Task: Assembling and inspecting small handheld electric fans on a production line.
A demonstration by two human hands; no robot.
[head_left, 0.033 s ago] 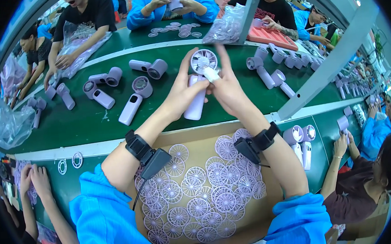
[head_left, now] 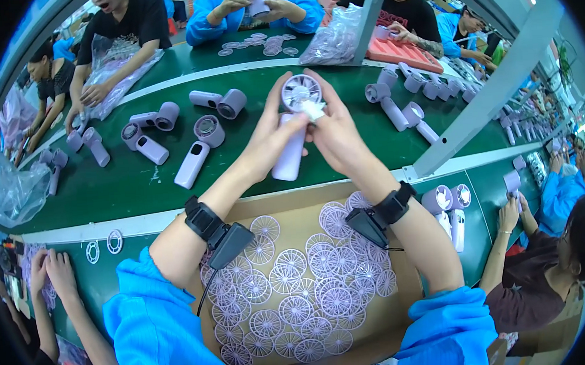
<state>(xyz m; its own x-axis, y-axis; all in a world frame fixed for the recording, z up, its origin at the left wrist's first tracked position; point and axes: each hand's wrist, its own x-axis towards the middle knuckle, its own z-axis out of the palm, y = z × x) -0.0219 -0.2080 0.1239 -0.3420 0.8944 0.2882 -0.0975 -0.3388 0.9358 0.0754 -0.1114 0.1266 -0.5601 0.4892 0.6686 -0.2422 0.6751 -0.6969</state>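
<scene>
Over the green belt point(head_left: 130, 187) at the far left lie loose lilac handheld fans point(head_left: 191, 164), well apart from our hands. If our elbow swings out it could knock one along the belt. Moving right, our left hand point(head_left: 270, 138) is closed around the body of a lilac fan point(head_left: 290, 152), holding it upright above the belt. The smooth handle could slide down through that grip if we loosen it. Beside it, our right hand point(head_left: 335, 135) is pinched narrow on a small white piece point(head_left: 313, 110) at the rim of the fan's round head point(head_left: 301, 90). We judge that pressing off-centre could leave the piece crooked or bend the thin spokes. Below our wrists, the cardboard box point(head_left: 409, 296) holds a heap of lilac grilles point(head_left: 300, 297); a dropped fan would land among them and could crack one. Further right, finished fans point(head_left: 447, 205) stand near our right forearm, easy to tip.
</scene>
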